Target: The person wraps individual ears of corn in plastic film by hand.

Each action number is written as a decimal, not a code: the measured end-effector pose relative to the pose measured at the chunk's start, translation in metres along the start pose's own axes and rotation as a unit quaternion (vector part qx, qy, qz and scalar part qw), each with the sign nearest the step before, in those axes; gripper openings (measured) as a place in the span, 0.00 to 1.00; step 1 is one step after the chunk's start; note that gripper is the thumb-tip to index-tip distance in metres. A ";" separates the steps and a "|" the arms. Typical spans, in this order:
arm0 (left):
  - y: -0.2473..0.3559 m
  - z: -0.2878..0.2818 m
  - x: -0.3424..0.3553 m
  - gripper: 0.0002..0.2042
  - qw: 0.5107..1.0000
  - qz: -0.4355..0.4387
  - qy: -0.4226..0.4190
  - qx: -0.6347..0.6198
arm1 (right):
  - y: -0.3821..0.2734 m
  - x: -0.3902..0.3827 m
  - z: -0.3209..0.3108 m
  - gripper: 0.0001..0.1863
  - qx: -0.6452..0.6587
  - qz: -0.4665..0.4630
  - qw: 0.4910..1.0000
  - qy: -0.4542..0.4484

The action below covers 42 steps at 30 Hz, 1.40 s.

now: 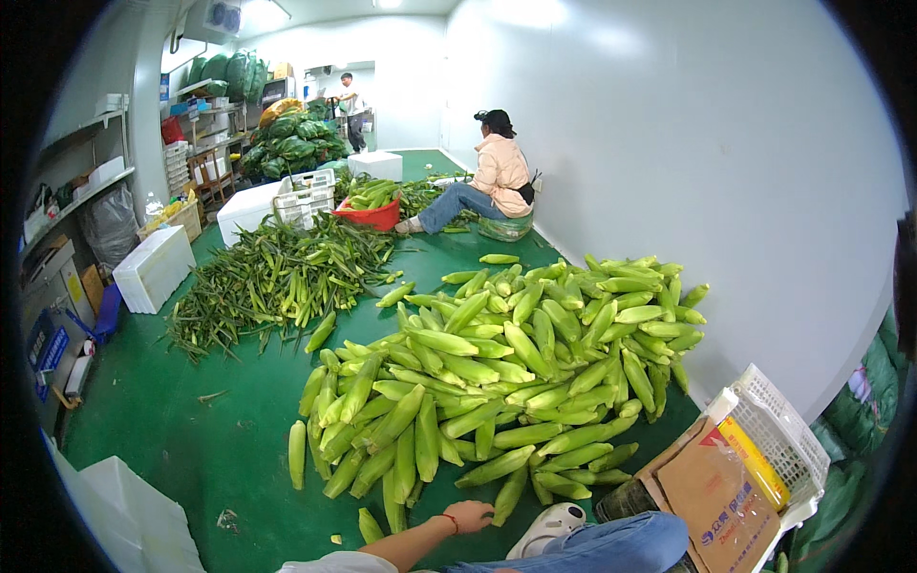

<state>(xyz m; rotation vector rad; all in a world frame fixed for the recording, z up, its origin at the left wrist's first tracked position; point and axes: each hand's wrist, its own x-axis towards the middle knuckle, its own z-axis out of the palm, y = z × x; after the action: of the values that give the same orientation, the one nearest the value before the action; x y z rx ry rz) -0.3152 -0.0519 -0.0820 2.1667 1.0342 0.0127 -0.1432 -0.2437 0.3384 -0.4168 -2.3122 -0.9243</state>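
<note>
Hands: left hand point(472, 516), red wrist cord point(452, 522), fingers at the near tip of a tapered corn ear in pale-green husk point(510, 497); whether gripping, cannot tell. Right hand: out of view.
Large heap of similar ears point(516, 358): right of centre on glossy green floor point(229, 420), apparently loose for low reach.
Dark-green leafy trimmings pile point(296, 272): far left, seemingly kept separate.

The green floor point(143, 411) carries heaped corn ears point(468, 368), a leaf pile point(287, 277) and white boxes point(158, 272)

corn ears point(506, 371) partly buried, sleeve point(339, 565) cropped
</note>
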 end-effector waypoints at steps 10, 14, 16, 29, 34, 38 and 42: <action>-0.002 0.007 0.015 0.19 1.000 0.002 0.000 -0.014 | -0.038 -0.230 -0.137 0.31 -0.299 0.348 0.888 -0.005; 0.033 -0.019 0.032 0.18 0.996 0.009 0.053 -0.072 | -0.070 -0.348 -0.150 0.34 -0.373 0.692 0.618 0.015; 0.077 -0.019 0.069 0.20 0.984 0.091 0.114 -0.101 | -0.116 -0.444 -0.163 0.32 -0.412 0.739 0.530 -0.061; 0.292 0.012 0.256 0.32 0.845 -0.027 -0.189 -0.500 | -0.225 -0.634 -0.169 0.33 -0.255 0.908 0.294 0.156; 0.238 0.013 0.296 0.22 0.881 0.013 -0.124 -0.457 | -0.168 -0.565 -0.111 0.33 -0.278 0.926 0.229 0.116; 0.228 -0.023 0.327 0.20 0.849 -0.032 -0.130 -0.511 | -0.095 -0.496 -0.074 0.35 -0.313 0.917 0.243 0.039; 0.232 -0.010 0.335 0.19 0.873 0.013 -0.072 -0.482 | -0.102 -0.513 -0.076 0.37 -0.317 0.918 0.239 0.017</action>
<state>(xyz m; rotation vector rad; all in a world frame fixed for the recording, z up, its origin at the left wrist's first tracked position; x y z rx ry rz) 0.0647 0.0848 -0.0267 1.2365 0.6796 0.3096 0.2324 -0.4017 0.0012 -2.3957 0.1324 -0.2175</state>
